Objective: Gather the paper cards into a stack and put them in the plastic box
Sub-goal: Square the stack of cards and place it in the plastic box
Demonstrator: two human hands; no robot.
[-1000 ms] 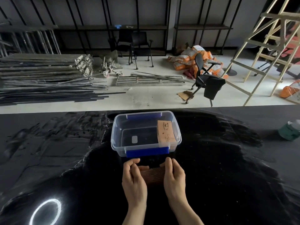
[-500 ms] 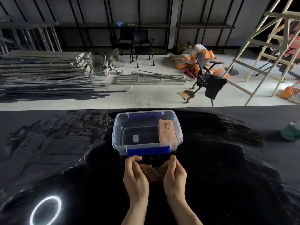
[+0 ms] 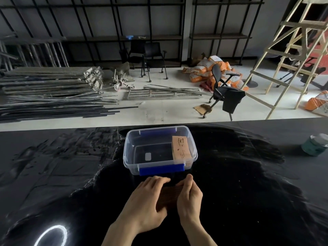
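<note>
Near the table's (image 3: 248, 192) front edge, the cards (image 3: 170, 194) are clamped edgewise between left hand (image 3: 147, 201) and right hand (image 3: 190, 196), evidently for squaring, just before the box (image 3: 160, 150), which holds one stack (image 3: 181, 147).

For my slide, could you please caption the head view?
Both hands square a card stack before the plastic box.

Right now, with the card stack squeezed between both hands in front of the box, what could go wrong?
1. The stack of cards is held only by its ends between the left hand and right hand; lifting could let it buckle and spill.
2. It might catch the plastic box's near rim.
3. A card bundle already fills the box's right side, so aim left.
</note>
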